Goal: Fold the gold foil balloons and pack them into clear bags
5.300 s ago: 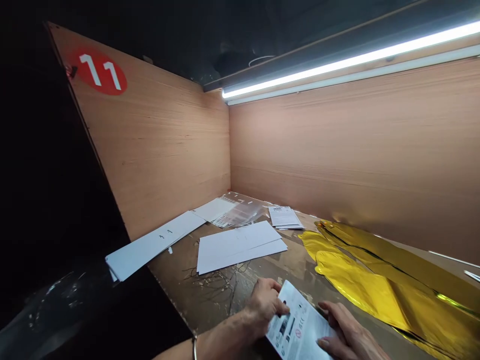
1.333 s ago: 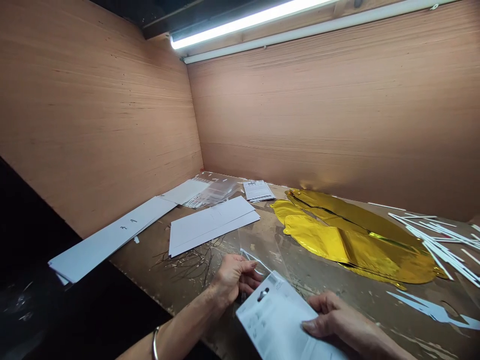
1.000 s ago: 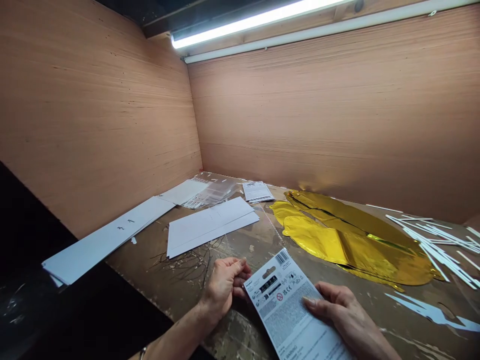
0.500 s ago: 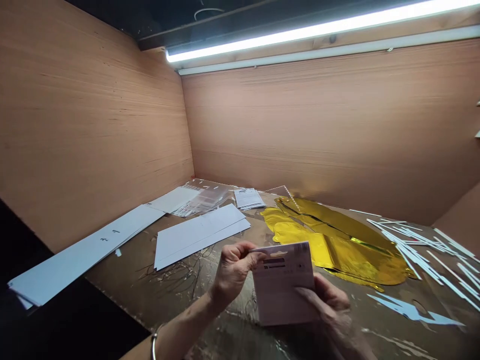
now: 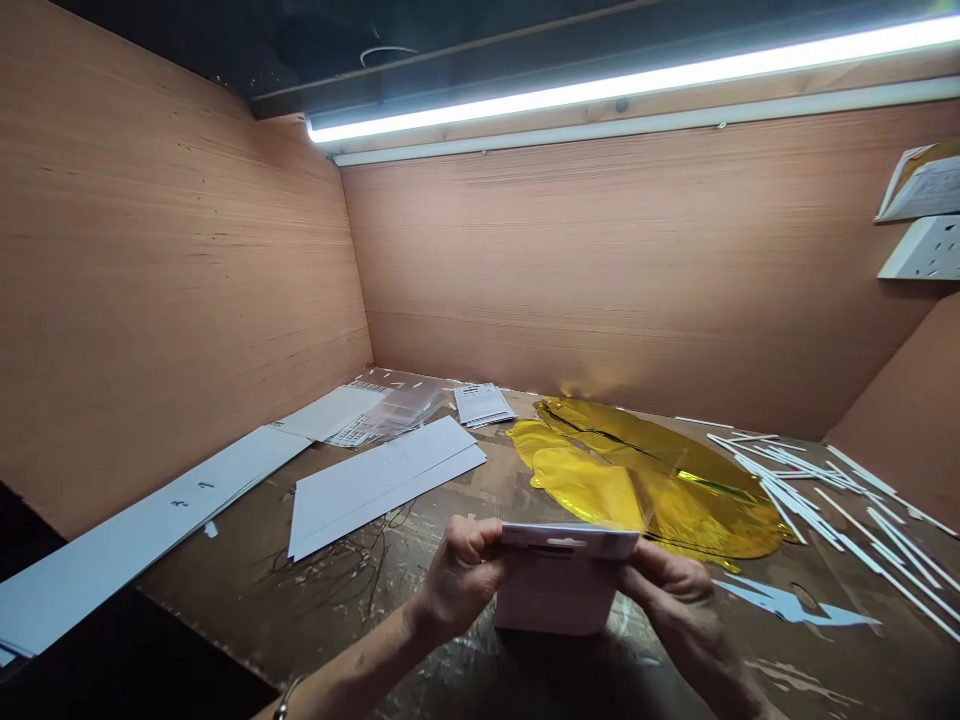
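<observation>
Between my two hands is a flat, pale packet (image 5: 555,600) with a hang hole near its top edge, tilted so that its top strip faces me. My left hand (image 5: 466,575) pinches the top left corner between thumb and fingers. At the top right corner, my right hand (image 5: 667,590) grips the same packet, thumb in front. Shiny gold foil sheets (image 5: 600,480), which look like flat balloons, lie just beyond the packet. A cut piece of pale blue-white sheet (image 5: 795,603) rests to the right of my right hand.
Several thin white sticks (image 5: 810,490) are strewn at the right. White card sheets (image 5: 382,480) and long white strips (image 5: 172,510) lie on the left. Clear bags (image 5: 401,405) and small printed cards (image 5: 482,403) sit at the back. A white socket strip (image 5: 926,250) hangs on the wall.
The packet has tipped, its top edge now foreshortened toward me. My right hand has moved up from its lower right side to the top right corner. The view has shifted right.
</observation>
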A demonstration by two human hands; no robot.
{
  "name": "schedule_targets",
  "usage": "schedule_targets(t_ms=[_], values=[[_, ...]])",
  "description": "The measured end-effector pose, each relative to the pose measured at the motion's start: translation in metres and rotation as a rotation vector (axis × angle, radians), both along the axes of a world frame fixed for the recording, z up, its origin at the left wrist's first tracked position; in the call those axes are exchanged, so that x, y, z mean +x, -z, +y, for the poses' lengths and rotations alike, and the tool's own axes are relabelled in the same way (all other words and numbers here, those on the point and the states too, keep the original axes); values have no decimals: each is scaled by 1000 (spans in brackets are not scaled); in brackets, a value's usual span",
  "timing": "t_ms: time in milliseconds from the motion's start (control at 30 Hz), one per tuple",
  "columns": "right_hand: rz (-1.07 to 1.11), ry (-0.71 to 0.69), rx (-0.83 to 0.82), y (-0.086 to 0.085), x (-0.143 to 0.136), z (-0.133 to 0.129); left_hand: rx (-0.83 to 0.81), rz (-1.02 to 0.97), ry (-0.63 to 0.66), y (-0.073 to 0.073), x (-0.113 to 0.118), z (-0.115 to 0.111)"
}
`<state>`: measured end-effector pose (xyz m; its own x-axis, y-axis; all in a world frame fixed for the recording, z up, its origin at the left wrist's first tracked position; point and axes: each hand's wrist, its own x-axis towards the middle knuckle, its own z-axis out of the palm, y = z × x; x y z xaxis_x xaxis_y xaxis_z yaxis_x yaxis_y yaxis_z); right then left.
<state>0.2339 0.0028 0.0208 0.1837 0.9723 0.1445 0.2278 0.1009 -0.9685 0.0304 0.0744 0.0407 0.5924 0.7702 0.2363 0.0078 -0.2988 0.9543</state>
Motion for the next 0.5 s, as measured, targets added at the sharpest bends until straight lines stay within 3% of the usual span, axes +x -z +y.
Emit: schedule_targets(t_ms=[133, 267, 367, 500], values=[[-65, -84, -26, 24, 3, 1, -46, 0, 65, 21, -1, -2], [-369, -55, 13, 48, 6, 7, 102, 28, 40, 39, 0, 0], [-596, -16, -80, 52, 7, 10, 193, 44, 11, 44, 2, 2], [-681, 10, -158, 47, 6, 13, 180, 54, -28, 44, 4, 5]])
